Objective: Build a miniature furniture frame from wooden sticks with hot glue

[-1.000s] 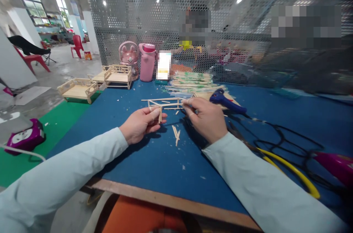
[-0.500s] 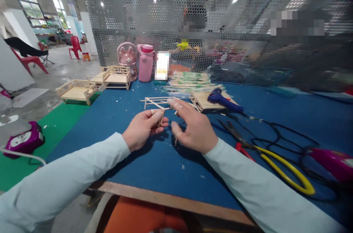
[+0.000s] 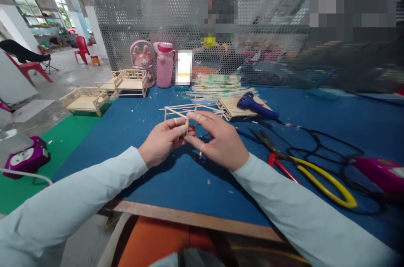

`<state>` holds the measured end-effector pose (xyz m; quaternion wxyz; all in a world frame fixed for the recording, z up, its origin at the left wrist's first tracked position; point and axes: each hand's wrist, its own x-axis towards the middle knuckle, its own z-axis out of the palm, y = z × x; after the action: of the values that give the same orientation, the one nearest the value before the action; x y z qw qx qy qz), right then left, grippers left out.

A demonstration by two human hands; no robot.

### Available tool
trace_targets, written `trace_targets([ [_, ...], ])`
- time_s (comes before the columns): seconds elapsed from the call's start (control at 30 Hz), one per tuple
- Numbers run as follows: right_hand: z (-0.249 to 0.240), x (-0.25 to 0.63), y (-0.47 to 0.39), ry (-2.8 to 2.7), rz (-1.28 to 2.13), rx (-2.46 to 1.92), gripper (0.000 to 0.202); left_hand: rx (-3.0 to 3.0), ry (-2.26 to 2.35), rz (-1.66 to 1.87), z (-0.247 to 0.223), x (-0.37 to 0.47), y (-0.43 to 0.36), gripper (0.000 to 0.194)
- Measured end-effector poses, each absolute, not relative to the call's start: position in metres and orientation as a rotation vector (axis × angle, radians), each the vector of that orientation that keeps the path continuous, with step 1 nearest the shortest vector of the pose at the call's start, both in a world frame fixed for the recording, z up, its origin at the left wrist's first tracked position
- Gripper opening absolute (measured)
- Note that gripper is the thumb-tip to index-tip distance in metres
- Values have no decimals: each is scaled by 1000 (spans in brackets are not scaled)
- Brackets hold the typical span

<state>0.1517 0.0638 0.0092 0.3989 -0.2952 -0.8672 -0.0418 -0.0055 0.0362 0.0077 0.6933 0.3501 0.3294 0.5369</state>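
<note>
Since half a second ago, the right hand [image 3: 222, 138] has closed in toward the left hand [image 3: 162, 140]; both now meet over the middle of the blue tabletop [image 3: 176, 191]. By its far left corner stands a slatted model [image 3: 131, 84], apparently complete. Toward the far edge, a flatter slatted piece [image 3: 229, 106] lies under a glue gun [image 3: 252, 105], its slats seemingly done. Between these and the person is the stick frame [image 3: 176, 113], partly built by the look of it: rails outline it, yet no slats fill it. At its near corner, the left thumb and fingers pinch a short post [image 3: 187, 127]. The right index fingertip and thumb stand apart at the post's ends; whether they press it cannot be told.
</note>
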Motion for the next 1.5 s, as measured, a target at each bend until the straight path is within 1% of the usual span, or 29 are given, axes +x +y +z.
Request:
trace_targets([
  [0.3, 8, 151, 64, -2186, -62, -741, 41, 719, 716, 1201, 7, -6, 35, 21],
  [0.47, 8, 153, 66, -2208, -72, -741, 37, 704, 729, 1254, 7, -5, 36, 25],
  [0.67, 11, 155, 66, -2246, -14, -732, 41, 825, 721, 1281, 5, -3, 35, 25],
  [0.93, 10, 153, 66, -2201, -11, -706, 39, 946, 752, 1292, 14, -3, 32, 24],
  [1.1, 11, 153, 66, -2152, -15, -645, 40, 934, 649, 1249, 15, -5, 28, 20],
  [1.23, 11, 154, 66, -2125, -30, -621, 40, 884, 686, 1233, 13, -4, 26, 16],
  [1.4, 9, 155, 68, -2118, -9, -602, 41, 995, 720, 1204, 7, -5, 31, 23],
  [1.5, 8, 156, 69, -2126, 22, -613, 41, 1058, 746, 1199, 4, -7, 35, 23],
])
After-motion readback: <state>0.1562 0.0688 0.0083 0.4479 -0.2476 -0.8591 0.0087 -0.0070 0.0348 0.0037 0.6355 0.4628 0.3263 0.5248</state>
